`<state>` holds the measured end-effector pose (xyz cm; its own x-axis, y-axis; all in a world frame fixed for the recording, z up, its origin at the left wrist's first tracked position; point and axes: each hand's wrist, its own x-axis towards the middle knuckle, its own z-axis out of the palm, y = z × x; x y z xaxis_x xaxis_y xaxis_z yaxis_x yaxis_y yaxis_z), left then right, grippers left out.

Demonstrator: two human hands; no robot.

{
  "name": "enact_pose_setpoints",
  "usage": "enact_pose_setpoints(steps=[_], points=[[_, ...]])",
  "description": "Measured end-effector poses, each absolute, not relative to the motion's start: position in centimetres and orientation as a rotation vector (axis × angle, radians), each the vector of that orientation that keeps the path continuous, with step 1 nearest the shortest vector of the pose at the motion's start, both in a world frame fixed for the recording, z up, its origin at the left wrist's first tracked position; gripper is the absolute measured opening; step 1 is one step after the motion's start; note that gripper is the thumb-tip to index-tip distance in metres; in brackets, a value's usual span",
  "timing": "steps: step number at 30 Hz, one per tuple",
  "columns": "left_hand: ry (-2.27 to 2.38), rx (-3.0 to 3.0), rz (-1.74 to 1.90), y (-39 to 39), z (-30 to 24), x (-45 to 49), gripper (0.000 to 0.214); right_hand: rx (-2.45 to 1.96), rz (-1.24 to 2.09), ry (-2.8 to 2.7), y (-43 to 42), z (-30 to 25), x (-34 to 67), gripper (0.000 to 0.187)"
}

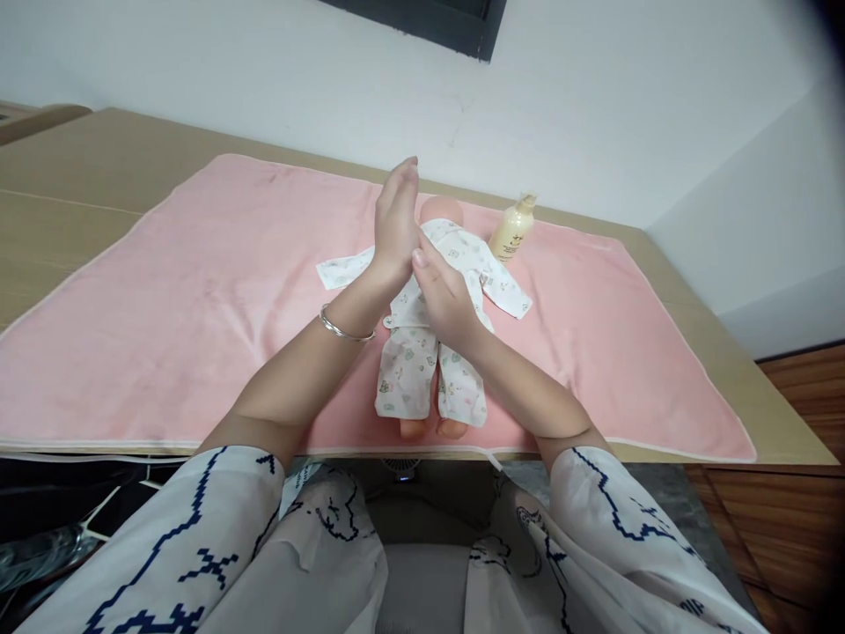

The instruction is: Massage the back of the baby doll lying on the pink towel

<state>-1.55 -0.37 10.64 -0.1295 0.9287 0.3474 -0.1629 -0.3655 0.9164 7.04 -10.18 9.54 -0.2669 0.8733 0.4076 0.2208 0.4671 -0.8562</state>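
Observation:
My left hand [397, 216] is raised above the doll, fingers stretched upward and palm turned to the right. Against its lower palm and wrist presses my right hand [447, 292], flat with the fingers straight. Nothing shows between them, though the touching palms are hidden. Below lies a baby doll [407, 370] in a white printed top and trousers, on its back or front, I cannot tell which. Its head is partly behind my left hand. Beside the doll's head, to the right, stands a pale yellow pump bottle [512, 231].
A pink blanket [165, 308] with white edging covers much of the wooden table [72, 194]. The white wall [264, 70] rises directly behind the table. At the lower left, under the table's edge, is a clear plastic-looking object [46, 556].

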Motion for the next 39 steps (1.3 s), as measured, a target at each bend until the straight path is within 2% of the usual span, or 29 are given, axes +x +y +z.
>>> enact_pose_setpoints(steps=[3, 7, 14, 18, 25, 31, 34, 39], points=[[1.052, 1.212, 1.606, 0.9, 9.1, -1.0, 0.031, -0.854, 0.913, -1.666, -7.8, 8.6, 7.7, 0.062], [1.153, 1.215, 1.651, 3.1, 5.1, -0.6, 0.039, -0.995, 0.98, -1.604, -4.0, 7.7, 9.1, 0.072], [1.22, 1.468, 1.627, 4.5, -0.5, -0.4, 0.042, -1.34, 0.383, -1.929, 0.7, 4.8, 11.9, 0.054], [1.227, 1.502, 1.634, 4.5, -0.9, -0.2, 0.035, -1.343, 0.303, -2.138, 3.2, 2.8, 14.3, 0.048], [1.251, 1.543, 1.623, 4.4, -0.9, -0.2, 0.03, -1.6, 0.179, -2.05, 3.1, 2.7, 14.6, 0.057], [1.274, 1.535, 1.655, 4.2, -1.2, -0.3, 0.045, -1.375, 0.254, -2.336, 2.2, 3.9, 13.5, 0.054], [1.266, 1.559, 1.641, 4.2, -1.1, -0.3, 0.051, -1.44, 0.268, -2.222, 3.3, 3.3, 15.1, 0.055], [1.245, 1.572, 1.639, 4.2, -1.2, -0.2, 0.049, -1.855, 0.128, -1.878, 3.0, 2.5, 14.9, 0.061]])
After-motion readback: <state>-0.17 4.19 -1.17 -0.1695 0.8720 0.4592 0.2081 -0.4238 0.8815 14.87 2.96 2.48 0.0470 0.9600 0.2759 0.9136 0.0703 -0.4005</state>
